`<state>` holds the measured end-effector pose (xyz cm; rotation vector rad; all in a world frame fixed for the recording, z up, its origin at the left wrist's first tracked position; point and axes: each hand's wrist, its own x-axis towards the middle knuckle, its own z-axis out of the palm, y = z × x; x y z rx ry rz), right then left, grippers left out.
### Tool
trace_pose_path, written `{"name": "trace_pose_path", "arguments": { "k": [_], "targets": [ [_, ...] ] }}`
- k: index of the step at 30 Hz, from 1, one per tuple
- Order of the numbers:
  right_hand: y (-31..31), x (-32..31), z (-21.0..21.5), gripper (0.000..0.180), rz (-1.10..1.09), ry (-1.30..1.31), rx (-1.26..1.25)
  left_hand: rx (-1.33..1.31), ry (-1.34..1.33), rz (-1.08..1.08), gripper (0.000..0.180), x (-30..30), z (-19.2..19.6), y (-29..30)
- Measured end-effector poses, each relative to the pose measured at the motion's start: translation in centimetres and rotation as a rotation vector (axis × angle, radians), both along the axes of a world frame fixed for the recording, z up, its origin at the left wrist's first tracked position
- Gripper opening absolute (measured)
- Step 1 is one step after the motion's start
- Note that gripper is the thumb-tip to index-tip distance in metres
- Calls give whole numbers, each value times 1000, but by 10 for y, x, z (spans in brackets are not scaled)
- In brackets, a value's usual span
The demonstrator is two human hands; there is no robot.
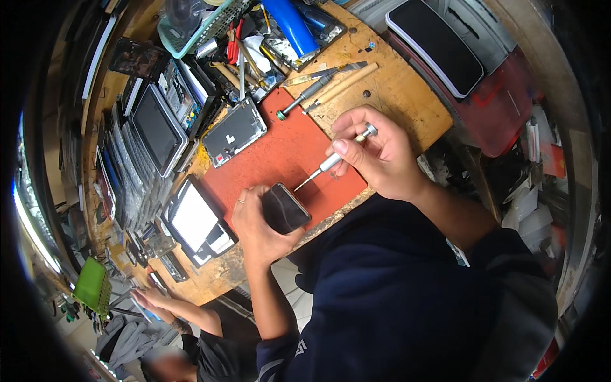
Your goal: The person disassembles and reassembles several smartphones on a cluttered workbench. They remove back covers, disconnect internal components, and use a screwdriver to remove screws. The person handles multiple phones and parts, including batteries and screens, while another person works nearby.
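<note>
My left hand (252, 219) is closed around a dark smartphone (285, 209), gripping it by its sides over the near edge of the red work mat (280, 159). Between the thumb and fingers of my right hand (375, 156) is a slim silver screwdriver (330, 162). Its tip points down and left and sits close to the phone's right upper edge; whether it touches cannot be made out. Behind them on the mat lies an opened phone housing (234, 134). A second, grey screwdriver (304, 98) with a green end rests at the mat's far edge.
Left of the mat stands a device with a bright white screen (191, 219). Tablets (159, 129) and stacked parts crowd the far left. Tools, a blue cylinder (289, 25) and a green basket (197, 32) fill the back. A co-worker's hands (156, 300) show at lower left.
</note>
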<state>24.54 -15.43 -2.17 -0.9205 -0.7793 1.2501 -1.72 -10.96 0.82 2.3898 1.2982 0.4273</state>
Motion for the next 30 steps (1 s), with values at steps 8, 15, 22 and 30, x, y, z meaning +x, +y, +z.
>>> {"name": "trace_pose_path", "arguments": {
  "k": [8, 15, 22, 30],
  "targets": [
    [-1, -1, 2, 24, 10, 21, -21, -5, 16, 15, 70, -3, -3, -1],
    [2, 5, -2, 29, 64, -2, 30, 7, 16, -20, 71, -2, -4, 1],
    [-1, 31, 16, 24, 223, -441, 50, 12, 33, -64, 74, -1, -2, 3],
    [12, 52, 32, 33, 486, -542, 32, 97, 12, -124, 77, 2, 1, 4]
  ]
}}
